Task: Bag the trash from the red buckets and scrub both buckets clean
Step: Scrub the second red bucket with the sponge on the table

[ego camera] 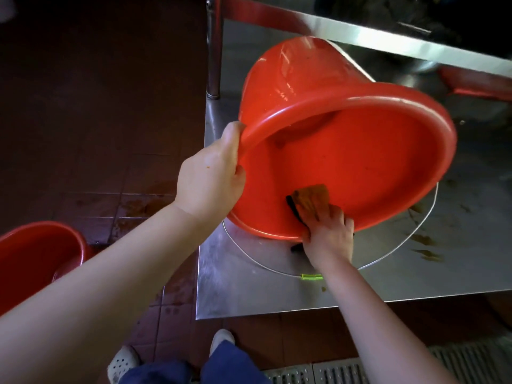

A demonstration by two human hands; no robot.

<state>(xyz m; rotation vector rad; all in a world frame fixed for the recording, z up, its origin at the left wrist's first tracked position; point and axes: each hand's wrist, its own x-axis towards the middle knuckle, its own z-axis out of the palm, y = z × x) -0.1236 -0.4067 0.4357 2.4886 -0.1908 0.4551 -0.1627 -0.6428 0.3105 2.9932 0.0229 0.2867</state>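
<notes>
Two red buckets show. One bucket [327,120] lies tipped on its side on the steel table [249,284], its mouth turned toward the person, its lower rim resting on the tabletop. Its wire handle [388,257] hangs loose from the rim and lies curved across the table in front of the bucket, with a green grip [312,277] at its near point. The left hand [210,176] is closed over the bucket's left rim, thumb inside the mouth and the knuckles outside. The right hand [328,234] reaches over the lower rim into the bucket, fingers pressed flat on a brown scrub pad [310,200] with a dark edge, which lies against the inner wall. Brown smears [424,239] mark the table right of the bucket. The second bucket [36,250] stands upright on the tiled floor [97,134], well left of the table and partly hidden behind the left forearm. Whether it holds anything cannot be told.
</notes>
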